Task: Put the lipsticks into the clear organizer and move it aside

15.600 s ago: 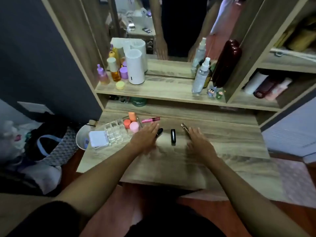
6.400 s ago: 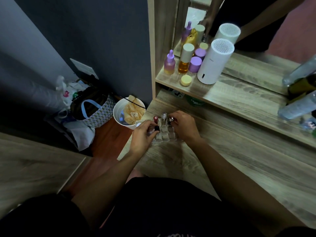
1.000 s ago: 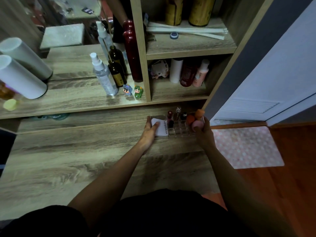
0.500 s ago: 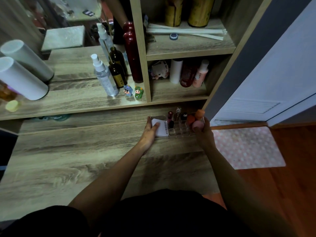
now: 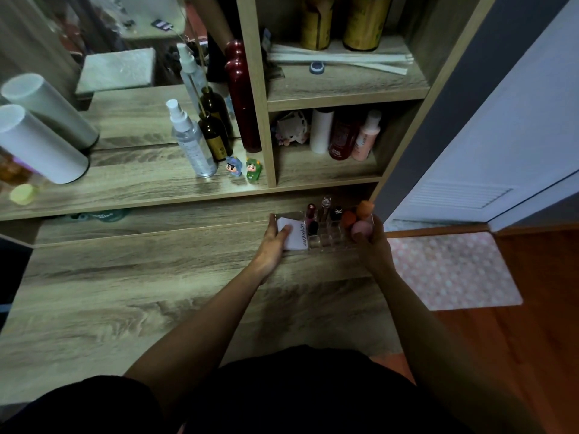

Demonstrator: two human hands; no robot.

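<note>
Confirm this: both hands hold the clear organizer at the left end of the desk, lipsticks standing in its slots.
Wrong on one point: the head view shows the clear organizer at the right end of the desk, not the left. The left hand and right hand hold it, lipsticks standing in its slots.

Desk (image 5: 125, 302) left of organizer (image 5: 326, 236) bare; shelf edge (image 5: 313, 191) just behind, cabinet side (image 5: 404, 170) blocks right.

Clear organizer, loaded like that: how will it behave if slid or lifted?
Organizer looks like rigid clear plastic, so it probably slides without flexing. Both hands, left and right, grip its ends, suggesting smooth walls may slip one-handed. Lipsticks stand upright in slots and sponges sit loose; tilting could topple them.
</note>
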